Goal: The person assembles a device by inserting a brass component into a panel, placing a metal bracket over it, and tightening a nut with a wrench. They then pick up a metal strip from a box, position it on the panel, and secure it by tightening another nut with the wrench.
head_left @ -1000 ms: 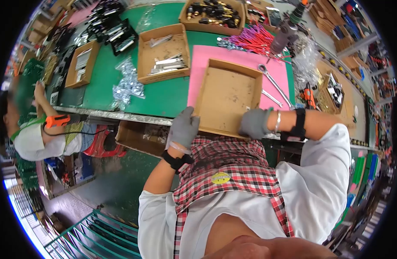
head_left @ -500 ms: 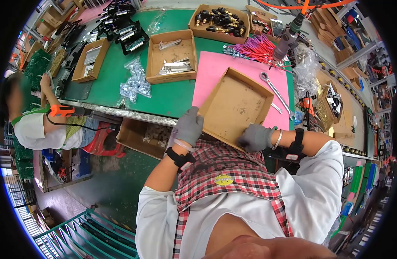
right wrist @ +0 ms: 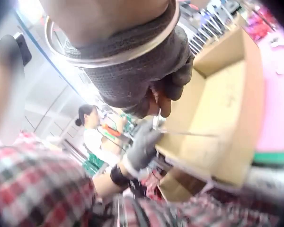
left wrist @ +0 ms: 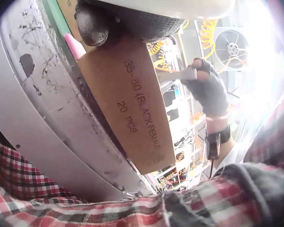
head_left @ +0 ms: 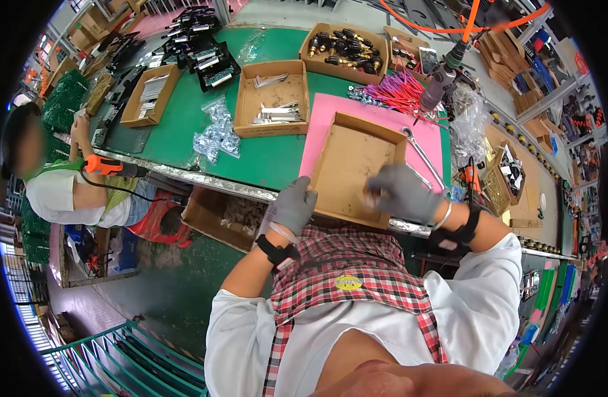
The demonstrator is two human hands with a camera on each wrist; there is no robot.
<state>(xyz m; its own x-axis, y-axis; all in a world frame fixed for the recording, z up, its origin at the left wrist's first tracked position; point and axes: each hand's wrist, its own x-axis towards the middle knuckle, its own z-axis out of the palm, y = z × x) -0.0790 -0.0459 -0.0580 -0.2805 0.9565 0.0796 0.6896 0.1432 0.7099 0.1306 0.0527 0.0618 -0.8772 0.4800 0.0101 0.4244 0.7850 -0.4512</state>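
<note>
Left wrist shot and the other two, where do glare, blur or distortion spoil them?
Left wrist: glare washes out the right side, though print on the cardboard box stays readable; head: fisheye bending, black corners, the right hand blurred, the left hand clearer; right wrist: bright upper left, checked cloth soft.

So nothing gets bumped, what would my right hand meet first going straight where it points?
Likely the box's left wall, near your left hand, though the height of your right hand is unclear.
</note>
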